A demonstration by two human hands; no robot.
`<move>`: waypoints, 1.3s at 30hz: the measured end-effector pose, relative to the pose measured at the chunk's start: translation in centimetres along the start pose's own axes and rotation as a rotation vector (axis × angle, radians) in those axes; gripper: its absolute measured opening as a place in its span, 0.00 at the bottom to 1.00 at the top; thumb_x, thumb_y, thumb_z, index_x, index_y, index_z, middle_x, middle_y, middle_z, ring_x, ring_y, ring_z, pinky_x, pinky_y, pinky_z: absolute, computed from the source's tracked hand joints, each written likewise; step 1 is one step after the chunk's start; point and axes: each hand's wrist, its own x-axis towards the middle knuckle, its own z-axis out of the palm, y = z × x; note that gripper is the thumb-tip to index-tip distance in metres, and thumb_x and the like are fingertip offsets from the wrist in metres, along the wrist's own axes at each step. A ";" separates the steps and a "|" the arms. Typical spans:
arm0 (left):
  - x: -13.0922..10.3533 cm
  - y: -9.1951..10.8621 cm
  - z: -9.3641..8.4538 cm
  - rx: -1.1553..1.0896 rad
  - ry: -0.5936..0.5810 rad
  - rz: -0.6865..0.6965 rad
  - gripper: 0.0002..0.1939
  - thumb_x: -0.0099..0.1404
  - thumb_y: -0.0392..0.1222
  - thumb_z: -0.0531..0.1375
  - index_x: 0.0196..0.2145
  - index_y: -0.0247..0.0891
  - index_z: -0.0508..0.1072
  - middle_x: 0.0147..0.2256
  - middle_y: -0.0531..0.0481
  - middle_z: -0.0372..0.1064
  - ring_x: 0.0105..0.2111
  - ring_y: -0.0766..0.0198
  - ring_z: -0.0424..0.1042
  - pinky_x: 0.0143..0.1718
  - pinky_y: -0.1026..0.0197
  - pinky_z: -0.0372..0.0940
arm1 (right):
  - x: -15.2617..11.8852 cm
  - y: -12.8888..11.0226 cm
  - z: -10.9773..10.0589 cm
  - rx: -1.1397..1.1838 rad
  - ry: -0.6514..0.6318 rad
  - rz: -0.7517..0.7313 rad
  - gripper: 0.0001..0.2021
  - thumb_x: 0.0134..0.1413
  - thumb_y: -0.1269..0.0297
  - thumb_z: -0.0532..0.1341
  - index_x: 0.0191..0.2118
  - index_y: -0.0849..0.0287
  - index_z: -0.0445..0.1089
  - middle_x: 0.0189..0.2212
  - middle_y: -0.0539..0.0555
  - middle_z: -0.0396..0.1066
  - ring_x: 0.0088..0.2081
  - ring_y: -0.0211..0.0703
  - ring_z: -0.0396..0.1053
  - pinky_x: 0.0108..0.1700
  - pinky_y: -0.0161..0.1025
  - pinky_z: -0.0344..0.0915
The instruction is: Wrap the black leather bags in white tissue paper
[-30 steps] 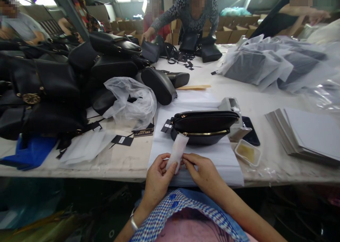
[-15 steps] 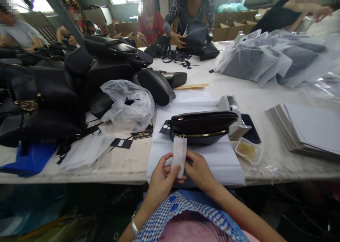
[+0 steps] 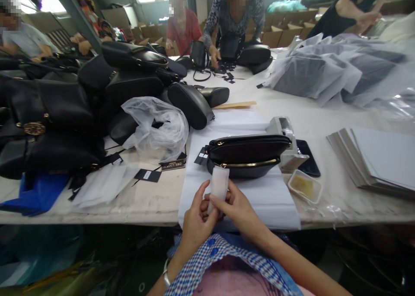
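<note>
Between my two hands is a folded strip of thin white wrapping material (image 3: 220,182), held upright near the table's front edge. My left hand (image 3: 198,216) is closed about its lower left side. From the right, my right hand (image 3: 236,206) grips the lower part, its thumb across the front. Just beyond the strip a black handbag (image 3: 248,154) lies on white paper (image 3: 272,201), its gold zipper facing me. A black tag (image 3: 201,156) hangs at the bag's left end.
Black handbags (image 3: 136,84) are heaped at left beside a crumpled clear plastic bag (image 3: 158,127). White sheets (image 3: 103,185) lie nearer. At right stand a tape dispenser (image 3: 285,133), a small plastic tub (image 3: 304,186) and stacked boards (image 3: 382,157). Wrapped bags (image 3: 324,71) and co-workers are farther back.
My right thumb has come over the front of the white strip, while my left thumb has slid lower. Across the table, a co-worker has set down a black bag and reaches toward the tags.
</note>
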 end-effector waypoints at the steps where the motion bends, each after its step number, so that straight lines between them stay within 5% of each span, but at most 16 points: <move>1: 0.0 -0.1 0.1 0.010 0.001 0.006 0.44 0.60 0.55 0.64 0.67 0.38 0.52 0.34 0.47 0.78 0.31 0.58 0.78 0.34 0.61 0.72 | 0.4 0.2 0.5 0.009 0.022 0.013 0.30 0.49 0.53 0.69 0.56 0.58 0.65 0.35 0.55 0.77 0.30 0.42 0.73 0.25 0.32 0.67; 5: 0.0 -0.6 0.0 -0.018 -0.011 0.016 0.46 0.61 0.53 0.64 0.68 0.38 0.48 0.38 0.44 0.79 0.35 0.56 0.79 0.38 0.59 0.72 | 1.5 0.5 0.8 -0.006 0.003 0.045 0.25 0.49 0.51 0.69 0.48 0.63 0.71 0.31 0.56 0.77 0.26 0.42 0.73 0.23 0.33 0.66; 8: 0.5 -0.5 -1.2 -0.041 -0.037 0.001 0.42 0.60 0.54 0.64 0.66 0.38 0.55 0.40 0.42 0.78 0.35 0.55 0.78 0.37 0.58 0.72 | 0.8 -0.7 -1.2 -0.207 -0.086 -0.083 0.22 0.53 0.53 0.66 0.50 0.60 0.72 0.35 0.56 0.79 0.34 0.49 0.77 0.33 0.41 0.74; 12: 2.1 0.8 -4.0 0.170 0.098 0.077 0.28 0.60 0.52 0.65 0.55 0.37 0.72 0.52 0.39 0.73 0.47 0.49 0.75 0.45 0.56 0.71 | -1.1 -4.9 -5.9 -0.778 0.234 -0.583 0.10 0.57 0.60 0.65 0.45 0.50 0.76 0.36 0.52 0.80 0.37 0.49 0.78 0.44 0.43 0.74; 14: 2.9 1.8 -4.5 0.302 0.228 0.208 0.26 0.60 0.50 0.65 0.55 0.41 0.72 0.58 0.42 0.67 0.57 0.47 0.67 0.56 0.53 0.65 | -1.3 -7.6 -8.1 -1.026 0.413 -0.881 0.13 0.57 0.64 0.65 0.48 0.46 0.75 0.40 0.51 0.79 0.40 0.48 0.77 0.49 0.42 0.71; 16: 3.8 2.7 -3.8 0.437 0.284 0.366 0.33 0.60 0.48 0.65 0.62 0.45 0.65 0.63 0.44 0.60 0.63 0.46 0.59 0.64 0.47 0.54 | -0.7 -10.0 -9.9 -1.222 0.488 -1.028 0.21 0.57 0.63 0.65 0.57 0.46 0.69 0.52 0.53 0.73 0.51 0.51 0.72 0.59 0.47 0.64; 19: 5.2 3.0 -1.0 0.644 0.211 0.610 0.51 0.57 0.47 0.68 0.69 0.49 0.43 0.69 0.44 0.45 0.68 0.45 0.46 0.66 0.40 0.48 | 1.4 -12.5 -11.7 -1.390 0.435 -0.948 0.32 0.59 0.58 0.63 0.67 0.51 0.55 0.63 0.57 0.60 0.62 0.56 0.61 0.63 0.54 0.58; 21: 6.5 2.5 0.5 0.752 0.177 0.690 0.58 0.56 0.45 0.68 0.70 0.49 0.31 0.71 0.42 0.38 0.69 0.45 0.43 0.65 0.38 0.49 | 2.7 -13.5 -12.6 -1.418 0.335 -0.810 0.35 0.59 0.57 0.63 0.68 0.51 0.50 0.61 0.59 0.64 0.59 0.55 0.65 0.58 0.53 0.64; 26: 9.7 1.4 -0.3 0.885 0.087 0.473 0.59 0.57 0.36 0.63 0.68 0.50 0.21 0.65 0.41 0.57 0.60 0.50 0.64 0.55 0.48 0.65 | 3.5 -15.1 -13.8 -1.438 0.096 -0.541 0.38 0.48 0.58 0.70 0.65 0.46 0.58 0.49 0.55 0.73 0.45 0.51 0.74 0.46 0.44 0.72; 28: 10.4 1.9 -1.9 0.966 0.028 0.387 0.58 0.55 0.34 0.62 0.69 0.50 0.25 0.60 0.43 0.64 0.56 0.51 0.70 0.52 0.52 0.67 | 3.5 -15.8 -13.8 -1.384 -0.032 -0.497 0.33 0.47 0.60 0.70 0.61 0.46 0.65 0.50 0.54 0.73 0.46 0.50 0.74 0.49 0.41 0.71; 32: 11.2 4.8 -4.4 1.301 -0.090 0.339 0.42 0.52 0.32 0.60 0.65 0.49 0.58 0.47 0.46 0.76 0.46 0.50 0.74 0.48 0.53 0.65 | 3.6 -16.2 -13.5 -1.203 -0.182 -0.421 0.23 0.54 0.67 0.65 0.56 0.49 0.71 0.51 0.50 0.75 0.51 0.46 0.73 0.55 0.36 0.68; 34: 11.6 6.7 -5.2 1.388 -0.175 0.357 0.36 0.52 0.32 0.61 0.59 0.51 0.67 0.42 0.48 0.78 0.42 0.51 0.74 0.45 0.55 0.64 | 3.6 -15.9 -13.7 -1.200 -0.174 -0.452 0.22 0.56 0.69 0.63 0.57 0.49 0.70 0.51 0.49 0.74 0.51 0.44 0.73 0.55 0.34 0.68; 37: 12.9 9.4 -6.1 1.334 -0.294 0.384 0.36 0.53 0.37 0.65 0.59 0.59 0.66 0.44 0.54 0.78 0.43 0.54 0.75 0.43 0.59 0.65 | 4.0 -14.8 -14.3 -1.308 -0.083 -0.718 0.26 0.56 0.73 0.59 0.60 0.52 0.68 0.56 0.51 0.70 0.55 0.44 0.70 0.57 0.35 0.67; 39: 13.9 10.7 -6.6 1.317 -0.270 0.371 0.38 0.52 0.43 0.69 0.60 0.60 0.64 0.48 0.53 0.77 0.46 0.52 0.75 0.44 0.58 0.65 | 4.6 -13.5 -14.9 -1.391 -0.002 -0.950 0.30 0.55 0.78 0.54 0.63 0.53 0.64 0.59 0.52 0.66 0.60 0.45 0.65 0.60 0.38 0.64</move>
